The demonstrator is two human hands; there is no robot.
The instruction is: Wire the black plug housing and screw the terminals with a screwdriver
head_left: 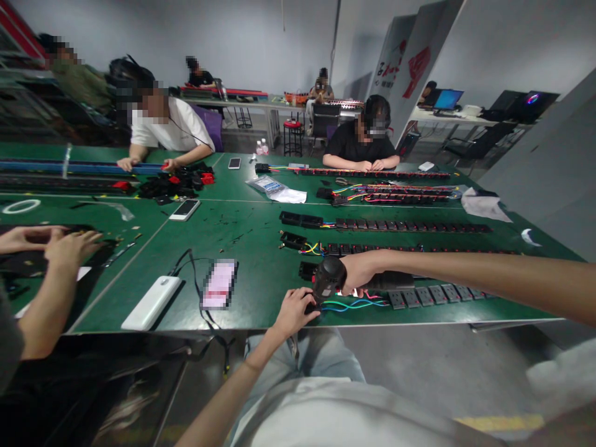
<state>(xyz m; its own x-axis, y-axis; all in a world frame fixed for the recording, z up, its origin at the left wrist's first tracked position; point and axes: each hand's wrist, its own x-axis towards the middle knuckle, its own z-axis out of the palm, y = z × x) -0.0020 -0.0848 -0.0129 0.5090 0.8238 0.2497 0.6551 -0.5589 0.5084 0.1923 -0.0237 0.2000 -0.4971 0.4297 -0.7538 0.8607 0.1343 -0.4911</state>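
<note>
My right hand (356,273) is closed round a black cordless screwdriver (329,277), which stands over the front edge of the table. Just left of it, my left hand (294,310) pinches a small dark part, mostly hidden by the fingers and the tool. Blue and green wires (354,304) run from there to a row of black sockets (426,297) along the front edge. Behind lie a second socket strip (347,249), partly covered by my right forearm, and a third strip (410,225) with its black end housing (298,219).
A white power bank (151,303) with a black cable and a lit phone (220,284) lie to my left. A co-worker's hands (69,248) work at the far left. Across the green table (251,233), two people handle strips; a plastic bag (277,188) lies between them.
</note>
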